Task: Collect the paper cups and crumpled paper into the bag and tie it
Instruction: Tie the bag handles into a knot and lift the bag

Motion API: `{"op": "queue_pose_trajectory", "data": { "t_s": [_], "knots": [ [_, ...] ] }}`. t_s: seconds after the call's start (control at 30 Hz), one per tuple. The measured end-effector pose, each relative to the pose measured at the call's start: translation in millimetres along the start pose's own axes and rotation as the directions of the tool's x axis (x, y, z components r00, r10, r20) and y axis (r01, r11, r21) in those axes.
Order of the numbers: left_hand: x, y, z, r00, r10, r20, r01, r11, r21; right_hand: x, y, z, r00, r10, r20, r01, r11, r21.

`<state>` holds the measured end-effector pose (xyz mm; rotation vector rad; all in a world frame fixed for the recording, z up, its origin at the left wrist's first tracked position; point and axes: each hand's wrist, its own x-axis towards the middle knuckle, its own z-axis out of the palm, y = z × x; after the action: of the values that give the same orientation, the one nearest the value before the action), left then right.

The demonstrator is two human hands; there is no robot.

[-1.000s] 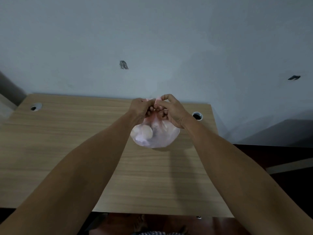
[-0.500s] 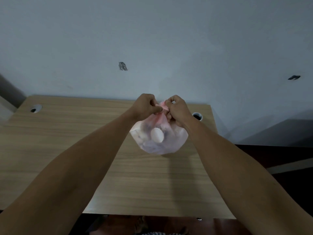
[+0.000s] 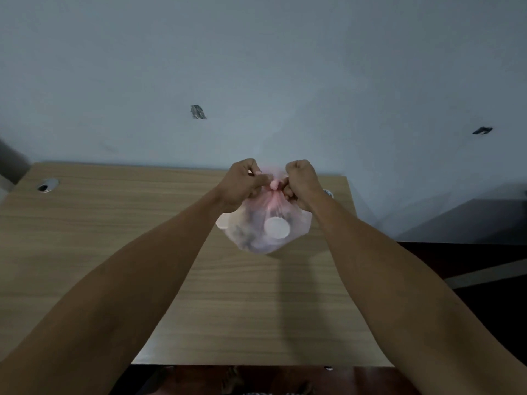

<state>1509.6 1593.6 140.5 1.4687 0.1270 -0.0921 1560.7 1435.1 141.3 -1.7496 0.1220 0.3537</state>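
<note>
Our left hand (image 3: 245,182) and right hand (image 3: 301,182), both fisted on bag (image 3: 265,226) ends, flank knot (image 3: 274,184) above tabletop (image 3: 114,238) far right corner.

Counts: 1 translucent pink bag (image 3: 265,232), 1 knot (image 3: 274,184) at its neck. 2 round white cup ends visible through the plastic: one facing camera (image 3: 277,227), one at bag's left edge (image 3: 222,222). Other contents too blurred to count. 2 hands: left (image 3: 245,182), right (image 3: 300,182). 1 wooden table (image 3: 99,238), 2 cable grommets (image 3: 48,185) (image 3: 328,193). 2 dark wall marks (image 3: 198,112) (image 3: 482,130).
</note>
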Motion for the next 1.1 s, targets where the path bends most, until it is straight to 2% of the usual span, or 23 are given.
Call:
{"op": "queue_pose_trajectory", "data": {
  "t_s": [0.07, 0.13, 0.23, 0.33, 0.47, 0.6, 0.67, 0.77, 0.87, 0.97, 1.1],
  "knots": [
    [0.4, -1.2, 3.0, 0.997, -0.064, 0.042, 0.070, 0.985, -0.159, 1.7, 3.8, -0.9, 0.999, 0.018, -0.028, -0.017, 0.999, 0.031],
    [3.2, -2.5, 1.7, 0.995, -0.093, 0.022, 0.095, 0.967, -0.234, 4.1, 12.7, -4.2, 0.998, 0.047, -0.031, -0.043, 0.991, 0.125],
    [4.9, -4.7, -6.2, 0.994, -0.095, -0.046, 0.083, 0.972, -0.218, 3.8, 22.2, -5.4, 0.999, 0.043, 0.022, -0.047, 0.969, 0.244],
    [5.4, -9.2, -15.3, 0.989, -0.103, -0.105, 0.084, 0.982, -0.172, -2.8, 20.8, -2.0, 0.991, 0.013, 0.135, -0.045, 0.970, 0.240],
    [3.4, -14.2, -19.5, 0.971, -0.118, -0.209, 0.099, 0.990, -0.101, -9.6, 18.4, 5.2, 0.948, -0.066, 0.313, 0.027, 0.991, 0.129],
    [0.1, -13.0, -26.2, 0.965, -0.085, -0.249, 0.086, 0.996, -0.006, -6.9, 22.7, 7.7, 0.923, -0.126, 0.364, 0.164, 0.984, -0.074],
    [-0.7, -11.6, -28.5, 0.967, -0.077, -0.244, 0.091, 0.995, 0.048, -6.0, 22.1, 10.3, 0.915, -0.125, 0.384, 0.183, 0.976, -0.119],
    [-0.8, -6.0, -35.6, 0.946, -0.074, -0.316, 0.132, 0.977, 0.168, -1.9, 22.6, 9.7, 0.927, -0.182, 0.328, 0.268, 0.932, -0.242],
    [-2.0, -5.4, -53.6, 0.889, -0.049, -0.456, 0.211, 0.926, 0.313, 5.9, 24.4, 0.0, 0.915, -0.304, 0.266, 0.397, 0.801, -0.449],
    [-3.7, -16.3, -65.0, 0.864, -0.073, -0.497, 0.265, 0.907, 0.327, 7.5, 27.8, 2.2, 0.899, -0.349, 0.265, 0.439, 0.715, -0.544],
    [-8.7, -33.6, -71.8, 0.852, -0.128, -0.508, 0.304, 0.911, 0.280, 7.6, 43.3, 11.2, 0.913, -0.330, 0.239, 0.407, 0.701, -0.586]
  ]
}}
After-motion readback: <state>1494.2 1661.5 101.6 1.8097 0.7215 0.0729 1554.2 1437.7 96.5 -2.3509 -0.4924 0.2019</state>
